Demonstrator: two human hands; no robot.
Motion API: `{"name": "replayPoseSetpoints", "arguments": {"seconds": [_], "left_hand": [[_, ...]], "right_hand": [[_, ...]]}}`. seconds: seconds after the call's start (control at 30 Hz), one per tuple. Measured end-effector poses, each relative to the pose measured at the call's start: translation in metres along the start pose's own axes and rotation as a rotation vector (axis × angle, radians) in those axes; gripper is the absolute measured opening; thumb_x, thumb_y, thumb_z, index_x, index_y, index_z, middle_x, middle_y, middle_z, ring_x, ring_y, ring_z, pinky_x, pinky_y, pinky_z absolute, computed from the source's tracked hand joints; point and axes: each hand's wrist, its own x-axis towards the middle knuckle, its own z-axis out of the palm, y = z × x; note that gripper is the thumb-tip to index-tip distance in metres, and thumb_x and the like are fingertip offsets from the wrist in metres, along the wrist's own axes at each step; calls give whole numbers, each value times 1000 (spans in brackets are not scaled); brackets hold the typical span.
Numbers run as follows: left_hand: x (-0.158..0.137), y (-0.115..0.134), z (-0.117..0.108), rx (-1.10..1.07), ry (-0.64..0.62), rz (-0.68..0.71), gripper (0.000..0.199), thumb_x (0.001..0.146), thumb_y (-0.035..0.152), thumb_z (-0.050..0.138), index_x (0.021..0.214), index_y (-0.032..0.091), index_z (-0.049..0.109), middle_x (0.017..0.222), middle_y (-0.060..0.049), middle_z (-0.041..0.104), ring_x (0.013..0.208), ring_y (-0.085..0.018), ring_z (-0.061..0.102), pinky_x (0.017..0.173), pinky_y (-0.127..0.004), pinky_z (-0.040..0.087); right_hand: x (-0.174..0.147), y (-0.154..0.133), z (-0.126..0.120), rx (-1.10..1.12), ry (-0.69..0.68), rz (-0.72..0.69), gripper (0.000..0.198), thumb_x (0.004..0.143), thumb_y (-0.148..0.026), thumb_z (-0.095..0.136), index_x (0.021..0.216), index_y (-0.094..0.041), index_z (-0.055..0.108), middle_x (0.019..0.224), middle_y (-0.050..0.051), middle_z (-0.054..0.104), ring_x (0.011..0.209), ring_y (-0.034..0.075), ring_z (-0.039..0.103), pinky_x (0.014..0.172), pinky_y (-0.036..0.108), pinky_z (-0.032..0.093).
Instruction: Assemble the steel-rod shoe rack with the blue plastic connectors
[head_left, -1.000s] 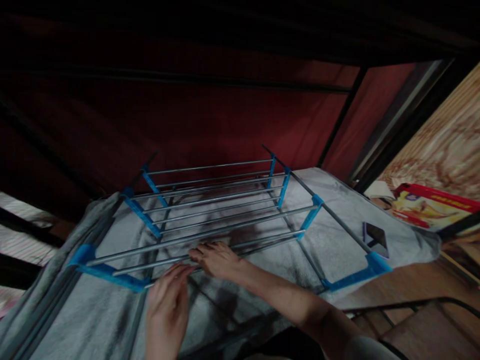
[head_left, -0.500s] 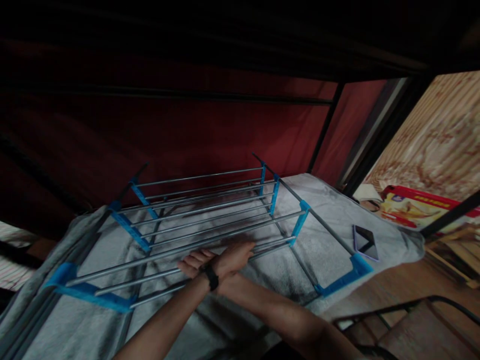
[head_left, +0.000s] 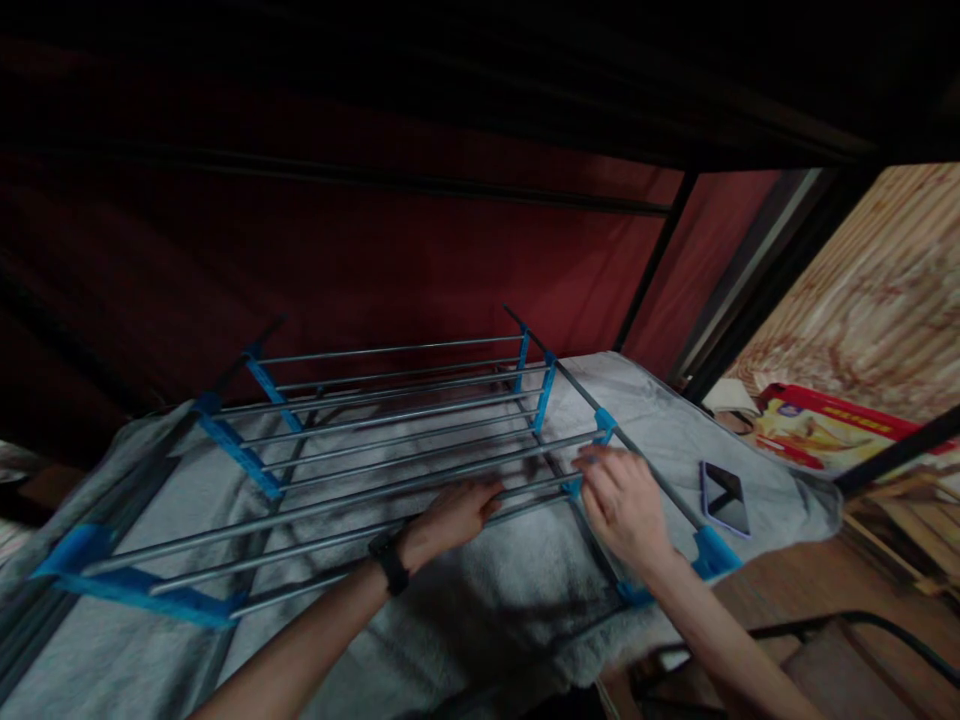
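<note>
Blue plastic and slim grey bars under my two hands.
The rack (head_left: pixel 360 499) lies before me on a fuzzy grey blanket (head_left: pixel 630 385), its round tubes set in tiers between angular brackets. My left hand (head_left: pixel 454 515), a black band (head_left: pixel 390 562) at the wrist, curls narrow at a lower bar of the nearest tier; whether the fingers close round it I cannot tell. My right hand (head_left: pixel 622 500) bends at that tier's right-hand bracket (head_left: pixel 604 424), its grip hidden from me. A glossy, flat phone (head_left: pixel 725 497) lies right of the rack.
</note>
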Motion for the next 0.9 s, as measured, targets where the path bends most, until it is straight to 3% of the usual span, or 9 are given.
{"name": "replayPoseSetpoints", "arguments": {"seconds": [0.07,0.13,0.2,0.27,0.5,0.67,0.9], "left_hand": [[1,1,-2,28,-23,-7,36,96,34,49,122,28,74,121,-8,77,109,-29,72,95,-37,53],[3,0,-1,24,-14,-8,36,95,34,50,122,28,74,121,-8,77,109,-29,73,96,-37,53],[5,-3,1,-12,30,-3,34,94,34,52,118,28,75,119,-8,78,108,-29,73,95,-37,53],[7,-6,5,-31,61,0,31,93,34,54,115,28,76,118,-8,78,108,-29,73,95,-37,53],[13,-6,-2,40,16,-27,37,97,34,48,124,28,72,117,-9,78,104,-30,74,89,-37,54],[15,1,-10,36,13,-43,39,98,36,47,129,30,70,116,-9,78,99,-30,74,83,-36,54],[11,6,-11,79,-5,-62,37,99,36,47,127,28,70,121,-8,77,106,-29,73,90,-35,54]], "right_hand": [[14,8,-18,-172,18,243,43,103,-33,37,138,-15,55,134,20,62,121,32,60,100,46,46],[27,13,-24,-269,-117,422,49,105,-37,33,145,-12,46,124,22,65,106,31,67,87,44,51],[34,19,-22,-304,-280,491,46,106,-32,26,141,-11,47,108,18,70,86,27,72,73,38,51],[35,26,-19,-324,-358,481,42,106,-23,22,135,-13,51,102,16,71,80,25,73,66,34,48],[29,45,-16,-360,-365,419,41,106,-21,25,141,-16,45,102,12,72,80,24,74,59,31,43],[31,43,-16,-376,-355,429,42,106,-21,25,144,-15,44,102,12,72,80,24,74,58,32,43],[30,33,-17,-412,-364,440,42,106,-20,27,144,-14,46,104,14,70,79,22,73,60,30,44]]}}
